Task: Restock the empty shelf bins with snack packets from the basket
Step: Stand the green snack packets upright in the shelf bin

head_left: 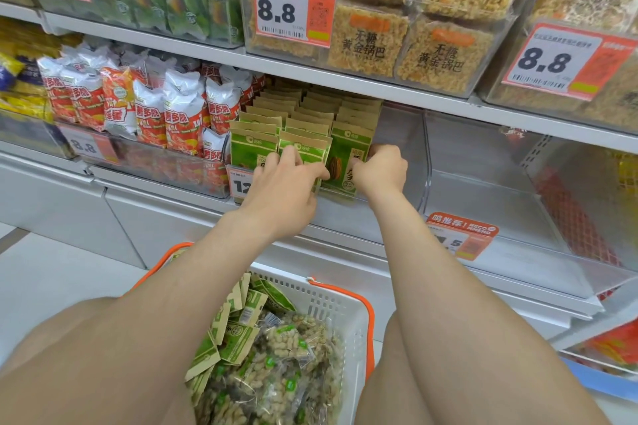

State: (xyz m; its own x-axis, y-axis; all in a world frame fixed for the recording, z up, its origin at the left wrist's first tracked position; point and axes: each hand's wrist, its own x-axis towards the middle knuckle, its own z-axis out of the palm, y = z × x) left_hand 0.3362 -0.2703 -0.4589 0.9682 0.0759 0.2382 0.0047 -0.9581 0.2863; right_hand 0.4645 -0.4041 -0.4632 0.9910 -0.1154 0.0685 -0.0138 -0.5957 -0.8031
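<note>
The person stands close to the shelves with both bare arms stretched forward and the basket (348, 314) low at 6 o'clock, between the arms. It is white with an orange handle (370, 321), and it holds loose green packets (241, 338) heaped on the 9 o'clock side and clear peanut packs (286, 352) piled toward the middle.

Near the centre of the view, on the middle shelf, a clear bin (402, 134) holds upright rows of shelved packets (310, 107), green and kraft-brown, three columns wide and running back under the shelf above. The left hand (286, 188) is at the front of the middle column: its grip is clamped on the middle packet (305, 148), with fingers curled over the top edge and the thumb pressed against the face. The right hand (381, 171) is just beside it toward 3 o'clock, its grip closed round the right edge of the end packet (347, 152), which stands upright at the front of the right column. The knuckles face outward, toward the bin's clear wall.

At 3 o'clock from the hands sits the empty bin (483, 193), clear-walled, with an orange tag (461, 235) on its front lip. At 9 o'clock, red-and-white bags (179, 114) crowd the neighbouring bin. On the shelf above, at 1 o'clock, golden rice-crust packs (445, 55) fill clear bins behind a price tag (293, 10) reading 8.8, and green bags (179, 0) sit at 11 o'clock.
</note>
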